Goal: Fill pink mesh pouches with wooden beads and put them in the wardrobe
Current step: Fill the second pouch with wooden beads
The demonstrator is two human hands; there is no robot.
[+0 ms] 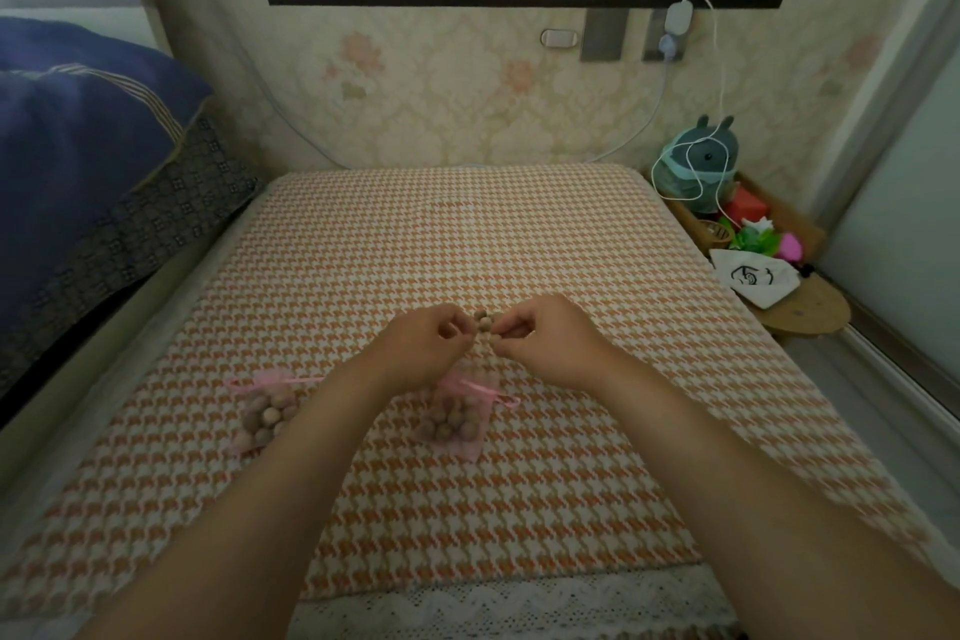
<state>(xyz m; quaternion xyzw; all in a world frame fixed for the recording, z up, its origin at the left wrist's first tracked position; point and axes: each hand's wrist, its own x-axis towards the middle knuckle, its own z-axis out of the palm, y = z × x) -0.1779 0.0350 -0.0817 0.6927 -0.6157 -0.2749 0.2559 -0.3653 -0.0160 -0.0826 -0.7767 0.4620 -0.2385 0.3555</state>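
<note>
Wooden beads [484, 323] sit pinched between your left hand [423, 343] and right hand [540, 346] just above the houndstooth cloth [467, 234], where one pink pouch [265, 413] and a second pink pouch [454, 418] lie filled, so any slackened pinch would likely send them rolling off that cloth.

We note a bed [467, 234] under an orange-and-white houndstooth cover [597, 431], running flat from the wallpapered wall [441, 109] to a white lace trim [519, 603] at the near edge. Two pink mesh pouches lie on it in the near half, well apart. The left pouch [266, 413] is packed with wooden beads [270, 416], a pink ribbon [260, 384] across its top, one side hidden behind a forearm. The right pouch [457, 418] also holds beads, its top hidden by a wrist.
</note>
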